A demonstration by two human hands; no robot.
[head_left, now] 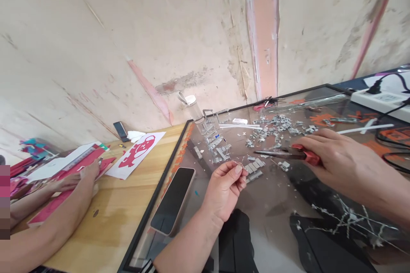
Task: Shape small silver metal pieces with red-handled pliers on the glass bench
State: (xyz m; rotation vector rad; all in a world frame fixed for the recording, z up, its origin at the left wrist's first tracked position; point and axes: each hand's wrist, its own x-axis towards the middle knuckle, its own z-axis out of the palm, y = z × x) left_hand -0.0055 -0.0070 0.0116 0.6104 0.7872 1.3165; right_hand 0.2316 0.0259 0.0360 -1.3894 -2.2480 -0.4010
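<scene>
My right hand (333,158) is closed round the red handles of a pair of pliers (288,153), whose long dark jaws point left over the glass tabletop. My left hand (227,187) pinches something thin and small at its fingertips, too fine to name. Just beyond those fingertips lie several flat grey rectangular pieces (254,166) in a row. More small grey pieces (285,126) are heaped past the pliers, and others (219,145) stand in a cluster to the left. A twisted wire branch with pale bits (349,217) lies below my right forearm.
A phone (173,200) lies left of my left hand. A clear bottle (194,108) stands at the back. White sticks (240,126), a power strip (381,102) and black cables are farther off. On the wooden table (128,204), another person's hands (91,170) work on red paper.
</scene>
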